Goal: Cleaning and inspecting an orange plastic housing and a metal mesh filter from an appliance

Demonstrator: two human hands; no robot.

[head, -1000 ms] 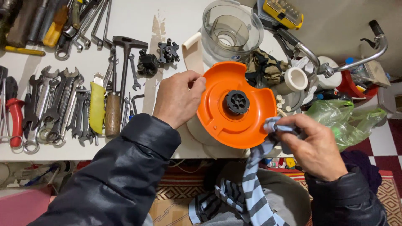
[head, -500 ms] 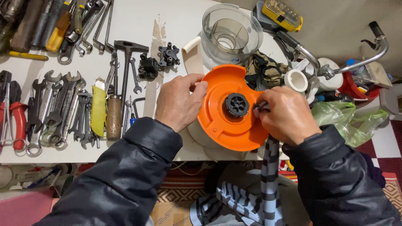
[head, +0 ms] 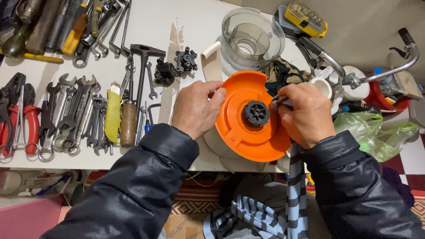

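An orange round plastic part [head: 241, 132] with a black toothed hub [head: 257, 112] sits on a cream appliance base at the white table's front edge. My left hand [head: 197, 108] grips the orange part's left rim. My right hand [head: 303, 114] presses a striped blue-grey cloth [head: 295, 194] against the orange surface just right of the hub. The cloth hangs down from my fist past the table edge toward my lap.
A clear plastic bowl [head: 252, 37] stands behind the orange part. Several wrenches [head: 75, 115], a hammer [head: 142, 66], red-handled pliers [head: 31, 121] and a yellow-handled tool [head: 113, 116] lie on the white table [head: 146, 26]. Right: a green plastic bag [head: 376, 132], a metal tap [head: 380, 73], a yellow bit case [head: 305, 17].
My right hand has moved with the cloth from the orange part's lower right edge up onto its surface beside the hub. My left hand has kept its hold on the rim.
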